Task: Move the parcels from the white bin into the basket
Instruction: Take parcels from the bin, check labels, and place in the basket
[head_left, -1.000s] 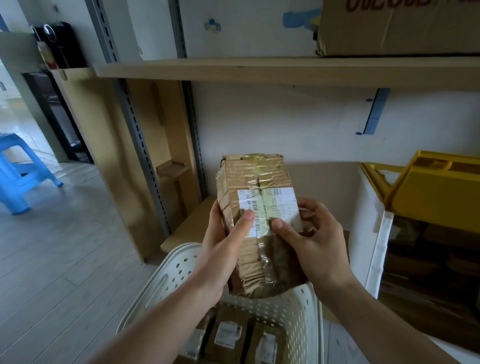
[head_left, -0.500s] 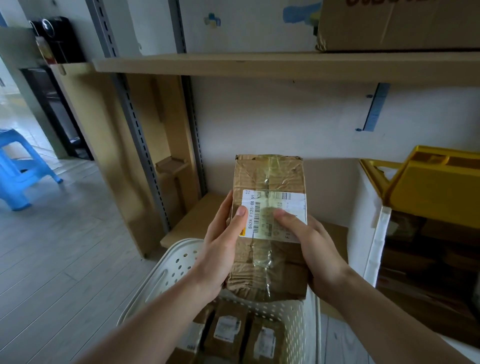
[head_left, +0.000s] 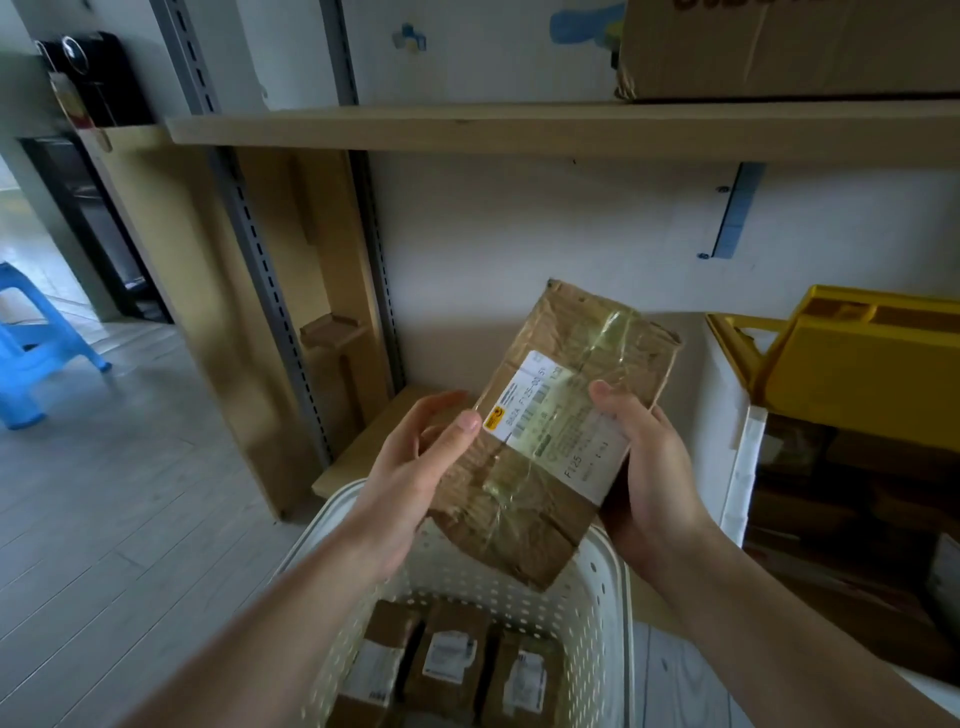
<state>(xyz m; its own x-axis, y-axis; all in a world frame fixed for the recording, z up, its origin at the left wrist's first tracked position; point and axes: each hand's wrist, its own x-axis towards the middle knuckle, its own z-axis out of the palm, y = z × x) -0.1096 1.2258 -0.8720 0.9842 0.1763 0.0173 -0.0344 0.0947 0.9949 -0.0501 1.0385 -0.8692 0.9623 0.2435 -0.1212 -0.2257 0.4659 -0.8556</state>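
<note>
A brown taped cardboard parcel (head_left: 558, 415) with a white label hangs tilted above the cream perforated basket (head_left: 597, 613). My left hand (head_left: 415, 467) holds its left edge, thumb on the face near the label. My right hand (head_left: 644, 478) grips its right side, thumb on the label. Three labelled parcels (head_left: 447, 660) lie side by side in the basket's bottom. The white bin (head_left: 740, 467) stands at the right with dark parcels (head_left: 831, 493) inside.
A yellow plastic piece (head_left: 862, 374) rests on top of the white bin. A wooden shelf (head_left: 519, 130) with a cardboard box (head_left: 779, 47) runs overhead. Grey slotted uprights (head_left: 260, 260) and a wooden panel stand at the left. A blue stool (head_left: 36, 358) sits far left on the floor.
The parcel has turned from upright to tilted with its top to the right, and shifted right and a little lower over the basket. Both hands keep hold of it.
</note>
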